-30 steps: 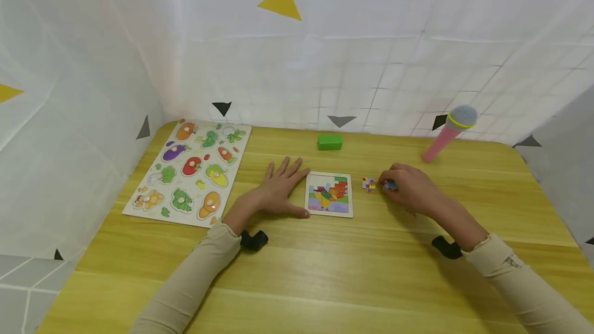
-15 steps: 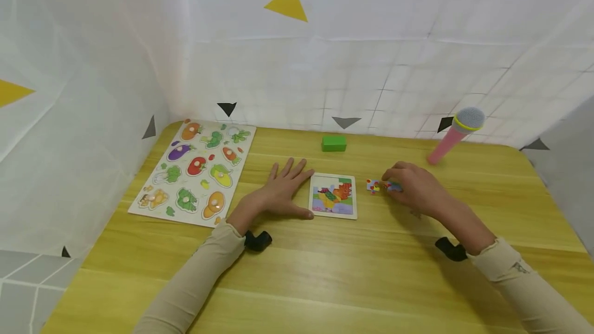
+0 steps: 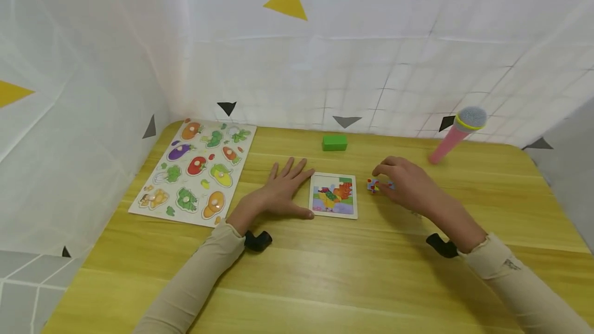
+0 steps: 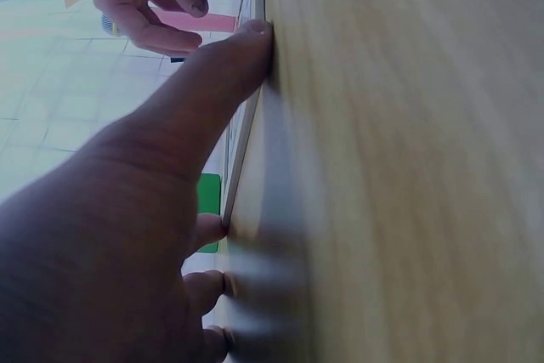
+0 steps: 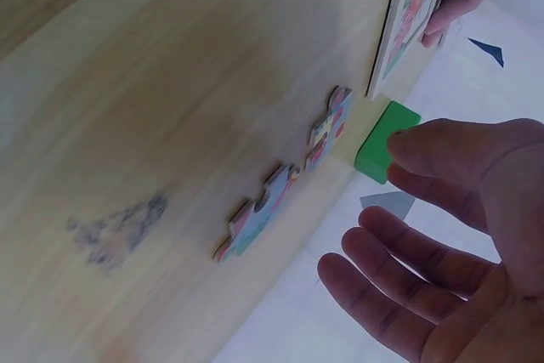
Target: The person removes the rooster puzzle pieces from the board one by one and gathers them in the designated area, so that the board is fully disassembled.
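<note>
My left hand lies flat on the table with fingers spread. Its thumb and index finger touch the left side of a small framed jigsaw puzzle, which shows a colourful bird and has a bare area at its upper left. Right of the frame lie two loose jigsaw pieces, one with red and yellow spots and a bluish one, close together on the table. Just over them hovers my right hand. In the right wrist view its thumb and fingers are apart, with nothing between them.
A green block sits behind the puzzle. To the right, a pink toy microphone stands upright near the back wall. A vegetable peg board lies at the left of the wooden table.
My right hand has shifted slightly left and its fingers have come off the bluish piece, which now lies nearer the spotted one. The left hand stays in place.
</note>
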A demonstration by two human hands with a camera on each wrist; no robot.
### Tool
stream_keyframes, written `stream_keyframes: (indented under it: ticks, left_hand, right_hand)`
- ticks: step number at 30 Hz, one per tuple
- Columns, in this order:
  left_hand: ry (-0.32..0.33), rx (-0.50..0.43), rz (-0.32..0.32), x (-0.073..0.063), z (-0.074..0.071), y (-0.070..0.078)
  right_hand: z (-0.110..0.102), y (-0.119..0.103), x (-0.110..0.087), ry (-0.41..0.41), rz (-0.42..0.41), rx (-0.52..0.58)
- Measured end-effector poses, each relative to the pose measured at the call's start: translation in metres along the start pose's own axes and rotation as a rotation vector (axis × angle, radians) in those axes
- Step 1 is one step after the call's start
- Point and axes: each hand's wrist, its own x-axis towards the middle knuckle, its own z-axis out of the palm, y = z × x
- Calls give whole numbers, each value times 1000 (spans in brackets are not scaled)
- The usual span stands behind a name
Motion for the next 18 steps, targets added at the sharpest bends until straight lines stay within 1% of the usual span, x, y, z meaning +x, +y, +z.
stream_keyframes:
  ticks: [3,7,13,18]
  left_hand:
    - [-4,7,0,2,-2,1]
    - [-2,13,-5,0,-2,1]
    - [1,1,4,0,-2,1]
    - [-2,7,0,1,-2,1]
  right_hand:
    - [0,-1,3,1,-2,3]
    - [2,-4,9,-5,6,18]
    - [4,-7,14,-34,33,32]
    - [6,-11,19,-50,29,38]
